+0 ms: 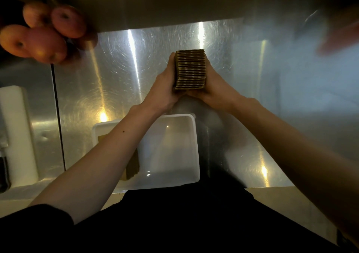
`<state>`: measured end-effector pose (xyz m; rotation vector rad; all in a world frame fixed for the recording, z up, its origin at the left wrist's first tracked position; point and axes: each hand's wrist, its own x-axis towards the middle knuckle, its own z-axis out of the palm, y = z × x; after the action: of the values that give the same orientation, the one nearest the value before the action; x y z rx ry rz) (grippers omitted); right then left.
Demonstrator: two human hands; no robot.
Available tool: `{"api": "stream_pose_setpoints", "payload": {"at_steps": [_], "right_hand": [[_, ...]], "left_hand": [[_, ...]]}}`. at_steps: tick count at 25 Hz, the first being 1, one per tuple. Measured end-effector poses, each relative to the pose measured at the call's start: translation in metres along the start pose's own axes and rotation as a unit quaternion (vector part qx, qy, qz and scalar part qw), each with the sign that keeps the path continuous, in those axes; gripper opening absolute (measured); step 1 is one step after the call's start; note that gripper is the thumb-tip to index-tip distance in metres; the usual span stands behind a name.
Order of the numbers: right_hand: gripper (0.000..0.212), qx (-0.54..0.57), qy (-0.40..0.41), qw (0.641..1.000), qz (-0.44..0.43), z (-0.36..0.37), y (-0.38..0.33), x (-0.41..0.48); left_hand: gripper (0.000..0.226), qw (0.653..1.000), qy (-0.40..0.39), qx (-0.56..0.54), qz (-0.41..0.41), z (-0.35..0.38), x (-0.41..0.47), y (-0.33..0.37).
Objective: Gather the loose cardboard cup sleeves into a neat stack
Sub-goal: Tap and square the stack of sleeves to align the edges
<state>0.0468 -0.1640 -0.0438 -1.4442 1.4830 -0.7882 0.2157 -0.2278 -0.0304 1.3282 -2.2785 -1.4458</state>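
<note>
Table [242,136]: brushed steel, glossy, swirl-scratched. Sleeve stack [190,69]: brown corrugated cardboard, matt, ribbed edges. Tub [196,146]: white plastic, smooth, slight sheen. Apples [44,33]: reddish skin, probably waxy; blurred. Garment sleeve [38,223]: black matt cloth.

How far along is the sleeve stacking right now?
Mostly done: a squared-up stack of sleeves is pressed between the left hand and right hand above the steel counter. Left to do: a few brown sleeves still lie in the white tub, partly hidden under the left forearm.
</note>
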Motion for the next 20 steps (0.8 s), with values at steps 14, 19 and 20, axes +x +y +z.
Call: {"api": "stream_pose_setpoints", "payload": {"at_steps": [14, 19, 20], "right_hand": [[0.075, -0.039, -0.049, 0.998, 0.008, -0.008, 0.010, 0.002], [0.075, -0.027, -0.041, 0.999, -0.008, -0.008, 0.004, 0.003], [0.075, -0.027, -0.041, 0.999, -0.013, -0.008, 0.003, 0.002]], "left_hand": [[0.101, 0.991, -0.123, 0.043, 0.009, -0.019, 0.008, 0.007], [0.081, 0.997, -0.070, 0.024, 0.030, -0.018, 0.006, 0.009], [0.080, 0.997, -0.063, 0.024, 0.036, -0.017, 0.006, 0.008]]}}
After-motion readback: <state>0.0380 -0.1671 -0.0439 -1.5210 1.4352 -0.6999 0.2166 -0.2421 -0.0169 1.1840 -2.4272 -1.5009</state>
